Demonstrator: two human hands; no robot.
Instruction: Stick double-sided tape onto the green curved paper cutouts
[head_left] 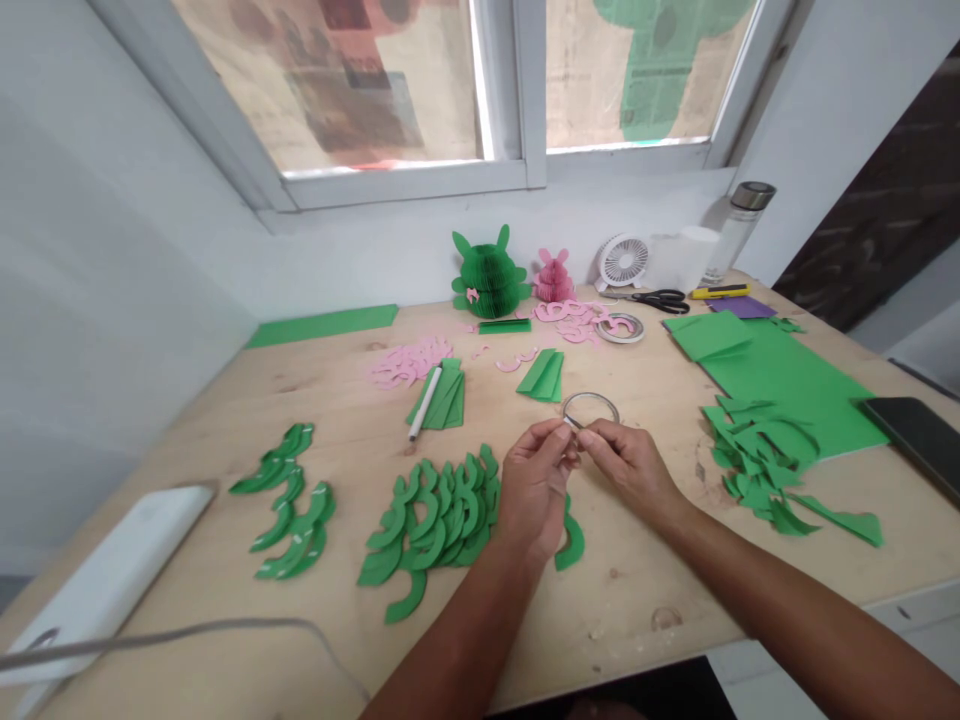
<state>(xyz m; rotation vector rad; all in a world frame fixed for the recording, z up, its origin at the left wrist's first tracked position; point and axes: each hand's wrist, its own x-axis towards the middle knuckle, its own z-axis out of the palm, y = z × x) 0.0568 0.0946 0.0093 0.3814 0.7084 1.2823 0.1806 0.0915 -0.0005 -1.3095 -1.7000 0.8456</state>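
Fingers of the left hand (534,485) pinched a small white piece (568,425) right of the frame's centre; those of the right hand (630,465) were pressed together at its edge, their exact hold unclear. Just above both hands showed a tape roll (591,395). On the desk (637,620), green curves (431,515) lay overlapped left of the left hand, a pen (426,403) rested on green strips (451,400) farther up, and green scraps (765,455) lay at the right.
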